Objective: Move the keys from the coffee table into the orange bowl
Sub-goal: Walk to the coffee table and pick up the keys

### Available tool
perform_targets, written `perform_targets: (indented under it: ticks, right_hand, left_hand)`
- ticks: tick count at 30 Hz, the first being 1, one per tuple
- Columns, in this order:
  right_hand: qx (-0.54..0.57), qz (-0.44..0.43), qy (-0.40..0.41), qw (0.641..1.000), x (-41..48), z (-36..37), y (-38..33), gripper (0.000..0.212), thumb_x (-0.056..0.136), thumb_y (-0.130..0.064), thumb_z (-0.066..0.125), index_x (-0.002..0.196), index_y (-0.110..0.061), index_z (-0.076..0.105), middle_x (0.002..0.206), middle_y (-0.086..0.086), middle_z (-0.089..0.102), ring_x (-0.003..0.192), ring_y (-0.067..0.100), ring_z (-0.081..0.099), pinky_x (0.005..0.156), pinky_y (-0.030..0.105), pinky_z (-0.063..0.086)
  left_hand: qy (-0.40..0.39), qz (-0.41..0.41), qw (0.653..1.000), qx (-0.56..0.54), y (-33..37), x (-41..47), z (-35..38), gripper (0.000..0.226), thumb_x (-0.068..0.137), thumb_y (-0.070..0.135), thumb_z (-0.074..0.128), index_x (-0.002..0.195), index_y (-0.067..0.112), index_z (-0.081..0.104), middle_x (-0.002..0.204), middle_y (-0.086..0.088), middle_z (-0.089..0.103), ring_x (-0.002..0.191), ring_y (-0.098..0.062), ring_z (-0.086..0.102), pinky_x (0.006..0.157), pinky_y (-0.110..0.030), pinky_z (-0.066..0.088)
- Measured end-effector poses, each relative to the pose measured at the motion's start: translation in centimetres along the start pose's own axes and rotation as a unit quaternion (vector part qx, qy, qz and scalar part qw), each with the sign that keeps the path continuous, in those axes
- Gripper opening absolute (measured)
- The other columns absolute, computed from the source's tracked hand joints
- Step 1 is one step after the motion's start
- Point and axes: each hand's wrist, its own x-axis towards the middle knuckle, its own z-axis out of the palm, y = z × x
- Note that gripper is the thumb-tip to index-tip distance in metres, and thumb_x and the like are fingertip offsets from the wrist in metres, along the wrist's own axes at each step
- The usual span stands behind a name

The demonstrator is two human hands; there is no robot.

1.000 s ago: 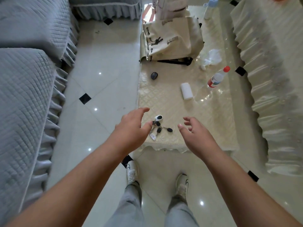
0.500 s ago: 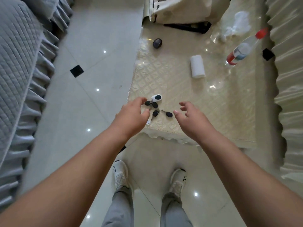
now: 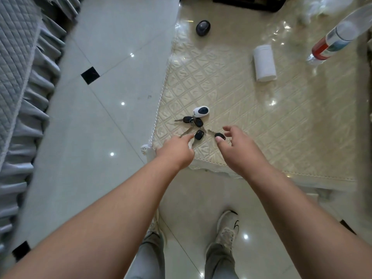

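A bunch of keys point(image 3: 196, 122) with black heads and a white fob lies near the front left corner of the cream-clothed coffee table point(image 3: 281, 121). My left hand point(image 3: 177, 151) hovers just in front of the bunch, fingers curled down, fingertips close to one silver key blade. To the right, my right hand point(image 3: 239, 149) is open with fingers spread, thumb tip beside a black key head. Neither hand holds anything. The orange bowl is out of view.
On the table stand a white cylinder point(image 3: 264, 63), a small dark round object point(image 3: 203, 27) and a clear bottle with a red label point(image 3: 338, 40). A grey quilted sofa point(image 3: 22, 81) runs along the left. Glossy tiled floor point(image 3: 104, 109) lies between.
The view has dropped closer to the table. Both hands have come nearer the keys; my left hand now curls down over their front edge and my right thumb reaches a key head.
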Motion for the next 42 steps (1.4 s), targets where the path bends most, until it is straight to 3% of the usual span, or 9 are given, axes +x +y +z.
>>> perform_targets:
  ticks: [6,12,19,22,26,31,33,37,42]
  right_hand:
    - [-0.002,-0.003,-0.002,1.000,1.5,0.7,0.3,0.047,0.093,-0.044,0.052,0.135,-0.023,0.048,0.123,-0.002,0.059,0.104,0.017,0.056,0.081,0.028,0.037]
    - [-0.014,-0.016,-0.006,1.000,2.3,1.1,-0.1,0.049,0.093,-0.046,0.048,0.137,-0.023,0.046,0.130,0.001,0.057,0.110,0.018,0.056,0.085,0.031,0.041]
    - [-0.027,-0.015,-0.004,1.000,2.6,0.9,-0.1,0.050,0.092,-0.049,0.047,0.137,-0.028,0.044,0.133,-0.002,0.054,0.108,0.019,0.056,0.086,0.035,0.044]
    - [-0.018,-0.025,0.003,1.000,2.3,1.0,-0.6,0.046,0.092,-0.044,0.050,0.135,-0.027,0.047,0.132,-0.002,0.055,0.113,0.018,0.054,0.090,0.034,0.043]
    - [0.007,-0.054,0.003,0.998,1.7,1.3,-1.8,0.042,0.090,-0.038,0.057,0.132,-0.030,0.052,0.126,-0.003,0.056,0.111,0.014,0.056,0.095,0.037,0.046]
    - [0.018,-0.105,-0.007,0.994,1.2,0.7,-3.4,0.048,0.088,-0.028,0.062,0.134,-0.035,0.053,0.121,-0.014,0.055,0.109,0.008,0.053,0.096,0.033,0.045]
    - [0.045,-0.111,0.003,0.993,1.1,0.5,-4.2,0.047,0.088,-0.027,0.063,0.134,-0.035,0.053,0.122,-0.016,0.056,0.111,0.004,0.052,0.095,0.030,0.045]
    - [0.119,-0.111,0.035,0.986,1.2,0.0,-5.4,0.028,0.088,-0.030,0.063,0.115,-0.039,0.064,0.114,-0.016,0.063,0.106,-0.001,0.056,0.084,0.022,0.044]
    - [0.152,-0.134,0.085,0.976,0.9,0.1,-5.8,0.013,0.084,-0.035,0.068,0.097,-0.037,0.068,0.098,-0.020,0.062,0.098,-0.006,0.056,0.081,0.017,0.043]
  left_hand:
    - [0.000,-0.024,0.997,0.080,0.0,1.5,2.4,0.057,0.086,0.041,0.049,0.139,0.053,0.031,0.134,-0.004,0.038,0.127,-0.028,0.038,0.096,-0.049,0.036]
    - [0.074,-0.020,0.993,0.086,-0.2,2.2,2.5,0.040,0.085,0.028,0.055,0.123,0.019,0.050,0.124,-0.007,0.047,0.116,-0.029,0.047,0.089,-0.046,0.042]
    - [0.148,0.019,0.988,0.050,-2.1,1.2,2.0,0.016,0.086,0.007,0.046,0.094,0.020,0.051,0.097,-0.002,0.057,0.087,-0.028,0.057,0.075,-0.040,0.045]
    - [0.179,0.032,0.983,0.004,-2.4,0.3,1.8,0.011,0.088,0.013,0.045,0.091,0.022,0.050,0.093,0.001,0.057,0.082,-0.028,0.056,0.077,-0.041,0.044]
    - [0.206,0.094,0.966,-0.121,-1.4,-0.4,0.7,0.014,0.092,0.016,0.050,0.101,0.026,0.052,0.103,0.005,0.053,0.088,-0.015,0.056,0.078,-0.039,0.048]
    - [0.228,0.196,0.925,-0.232,0.9,-1.8,-3.1,0.021,0.094,0.018,0.054,0.111,0.029,0.058,0.108,0.011,0.053,0.092,0.004,0.056,0.081,-0.016,0.046]
    - [0.212,0.216,0.910,-0.284,1.6,-2.8,-4.7,0.023,0.093,0.019,0.058,0.110,0.034,0.059,0.105,0.012,0.059,0.092,0.004,0.060,0.076,-0.013,0.046]
    - [0.185,0.252,0.893,-0.323,2.0,-4.3,-6.8,0.027,0.087,0.018,0.066,0.109,0.034,0.061,0.098,0.014,0.070,0.092,-0.002,0.066,0.074,-0.018,0.051]
    - [0.232,0.271,0.872,-0.334,1.9,-5.4,-8.3,0.008,0.087,0.024,0.072,0.095,0.023,0.072,0.088,0.013,0.073,0.088,-0.007,0.070,0.076,-0.028,0.056]
